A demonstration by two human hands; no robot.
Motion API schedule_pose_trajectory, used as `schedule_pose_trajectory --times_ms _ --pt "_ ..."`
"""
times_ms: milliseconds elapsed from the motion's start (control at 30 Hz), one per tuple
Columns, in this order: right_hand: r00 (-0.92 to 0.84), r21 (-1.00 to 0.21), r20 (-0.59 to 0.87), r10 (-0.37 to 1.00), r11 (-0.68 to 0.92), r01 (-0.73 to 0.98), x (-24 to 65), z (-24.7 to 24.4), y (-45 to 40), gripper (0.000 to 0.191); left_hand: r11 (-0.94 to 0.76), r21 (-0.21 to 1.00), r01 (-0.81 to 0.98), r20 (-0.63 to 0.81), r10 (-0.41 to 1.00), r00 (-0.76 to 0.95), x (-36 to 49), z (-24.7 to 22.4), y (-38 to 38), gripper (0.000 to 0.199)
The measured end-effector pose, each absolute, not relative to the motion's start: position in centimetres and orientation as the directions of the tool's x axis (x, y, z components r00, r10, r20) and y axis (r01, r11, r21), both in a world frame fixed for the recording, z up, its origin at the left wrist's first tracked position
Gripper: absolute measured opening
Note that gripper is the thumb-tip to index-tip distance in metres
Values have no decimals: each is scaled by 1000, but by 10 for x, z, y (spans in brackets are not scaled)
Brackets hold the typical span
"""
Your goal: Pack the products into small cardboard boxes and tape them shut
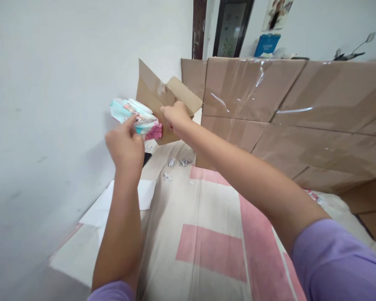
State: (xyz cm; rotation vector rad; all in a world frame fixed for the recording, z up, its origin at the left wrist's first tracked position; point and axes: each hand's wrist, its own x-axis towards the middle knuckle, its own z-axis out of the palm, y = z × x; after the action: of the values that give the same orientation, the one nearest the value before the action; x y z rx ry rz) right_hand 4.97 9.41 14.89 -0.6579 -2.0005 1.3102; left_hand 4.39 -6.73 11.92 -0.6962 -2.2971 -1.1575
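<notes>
Purple sleeves [338,259], left hand [125,144] in pinch on colourful packet [144,121], right hand [177,117] at open box [148,90], grip and contents unclear.

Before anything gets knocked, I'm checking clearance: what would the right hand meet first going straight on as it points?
Most likely the open cardboard box: its brown panel lies just beyond the right hand in this view. Depth is unclear, so the fingertips may already be touching it.

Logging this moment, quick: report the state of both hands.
Left hand: closed on a colourful packet.
Right hand: fingers curled at the cardboard box; whether it holds anything can't be told.
</notes>
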Motion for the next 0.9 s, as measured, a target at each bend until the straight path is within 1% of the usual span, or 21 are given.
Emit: schedule_pose_trajectory --times_ms 67,133,167,200,233,300,333,400,500,567,667,767,900 --pt "-710 -923 254 656 383 24 79 165 68 21 565 545 620 658 171 -734 75 121 -98 50" --pt "-763 -917 264 590 398 -10 117 174 44 17 558 529 639 714 115 -691 110 110 -123 44" --pt "-784 -913 267 560 407 -20 138 175 34 15 537 532 655 735 91 -672 129 101 -133 41" --pt "-801 -909 264 537 416 -21 160 174 26 13 514 543 664 759 38 -651 149 88 -141 37" --pt "-816 -905 254 519 426 -11 183 170 19 11 498 555 667 751 44 -658 169 74 -147 36" --pt "-850 -892 217 479 451 27 231 156 10 11 498 582 643 754 -34 -656 211 44 -155 31" --pt "-865 -888 192 464 457 48 256 147 9 13 498 592 633 742 -29 -670 233 28 -157 30" --pt "-879 -896 144 455 436 79 305 125 11 15 482 600 639 712 41 -701 280 -4 -161 30" --pt "-886 -930 21 463 335 153 375 93 22 12 391 599 699 677 220 -702 346 -48 -165 44" --pt "-886 -929 -55 461 301 215 415 77 32 17 266 608 748 658 359 -662 381 -75 -166 56" --pt "-903 -930 -77 422 297 218 459 66 46 26 87 568 819 700 471 -536 412 -105 -167 68" --pt "-930 -918 -70 362 341 202 484 61 54 30 -59 482 874 751 542 -377 424 -115 -167 74" --pt "-957 -869 -60 283 457 190 499 52 60 29 -233 420 877 739 649 -182 422 -98 -168 75"
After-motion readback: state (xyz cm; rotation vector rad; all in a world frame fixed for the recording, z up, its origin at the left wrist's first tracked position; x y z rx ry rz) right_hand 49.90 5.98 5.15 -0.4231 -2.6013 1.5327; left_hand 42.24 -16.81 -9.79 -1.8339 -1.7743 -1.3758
